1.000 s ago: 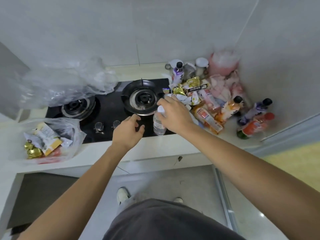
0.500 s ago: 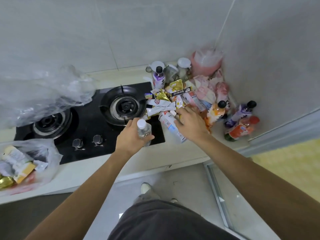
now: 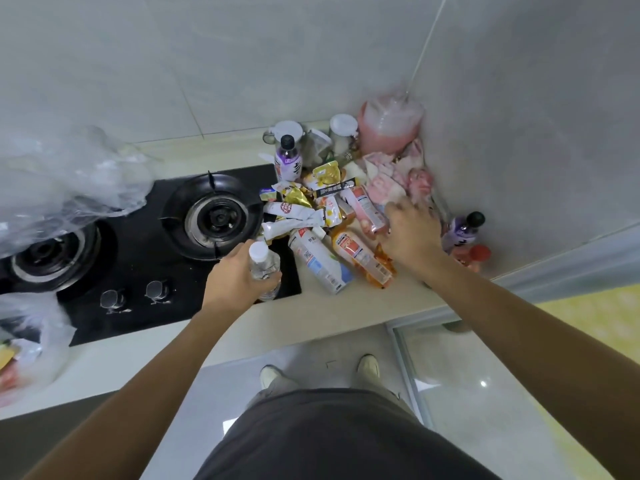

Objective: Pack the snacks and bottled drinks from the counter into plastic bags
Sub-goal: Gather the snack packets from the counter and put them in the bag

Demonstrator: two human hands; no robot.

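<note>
My left hand [image 3: 233, 280] is shut on a small clear water bottle [image 3: 265, 261] with a white cap, held upright over the stove's front right corner. My right hand [image 3: 412, 233] reaches palm down over the right side of the snack pile [image 3: 311, 209], beside a purple drink bottle [image 3: 462, 230] and a red-capped bottle [image 3: 472, 256]. What lies under its fingers is hidden. A white-and-blue bottle [image 3: 318, 259] and an orange one [image 3: 360, 258] lie flat between my hands. Another purple bottle [image 3: 287, 161] stands behind the pile. A partly filled plastic bag [image 3: 31, 344] sits far left.
A black two-burner gas stove [image 3: 138, 258] fills the counter's left half. A crumpled empty clear bag [image 3: 62, 178] lies over its back left. White-lidded jars [image 3: 343, 129] and a pink bag [image 3: 389, 128] stand in the corner, with walls close behind and to the right.
The water bottle passed from my right hand to my left. My right hand then moved right across the pile toward the corner bottles, covering the black-capped orange drink. The view shifted right.
</note>
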